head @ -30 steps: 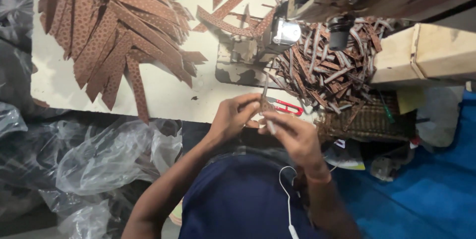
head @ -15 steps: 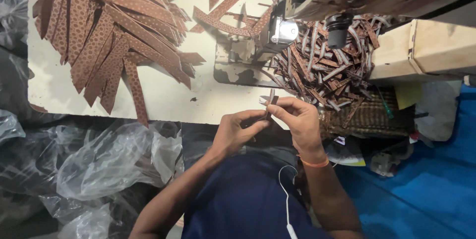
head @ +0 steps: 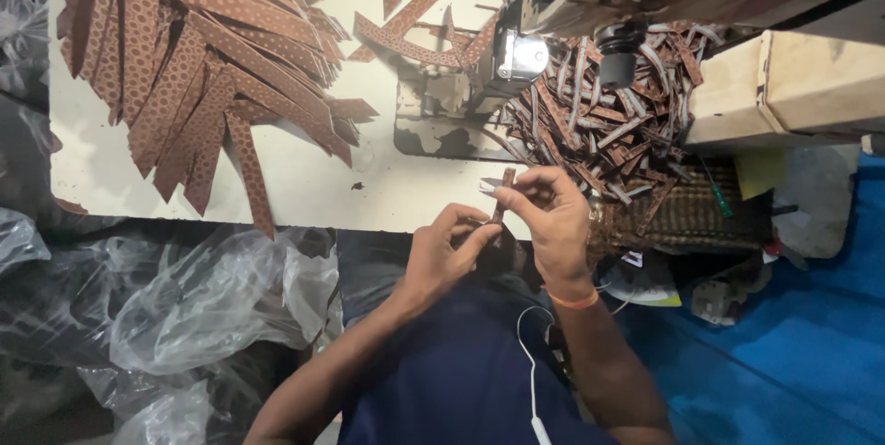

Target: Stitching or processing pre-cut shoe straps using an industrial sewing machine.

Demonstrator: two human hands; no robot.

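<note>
Lifted a touch higher than half a second back, both hands now meeting just over the near edge of the worktop (head: 304, 187), with the narrow brown strip (head: 503, 194) standing more upright between them. Pinching the strip's upper end with the right hand (head: 551, 219), thumb and forefinger closed tight, remaining fingers curled loosely behind. Gripping the lower end with the left hand (head: 444, 251), fingertips pressed together around it, palm turned inward. Holding the strip nearly vertical, tilted slightly, clear of the surface and just in front of the sewing machine (head: 516, 53). Wearing an orange band (head: 573, 299) at the right wrist. Sitting to the right, close beside the right hand, a heaped pile of short folded strips (head: 608, 118) on a woven basket (head: 687, 214). Lying fanned out at far left on the pale surface, well apart from both hands, a stack of long dotted brown pieces (head: 194, 67). Bunching below that edge, crumpled clear plastic sheeting (head: 184, 316). Trailing down the dark blue shirt, a white cable (head: 525, 362).
</note>
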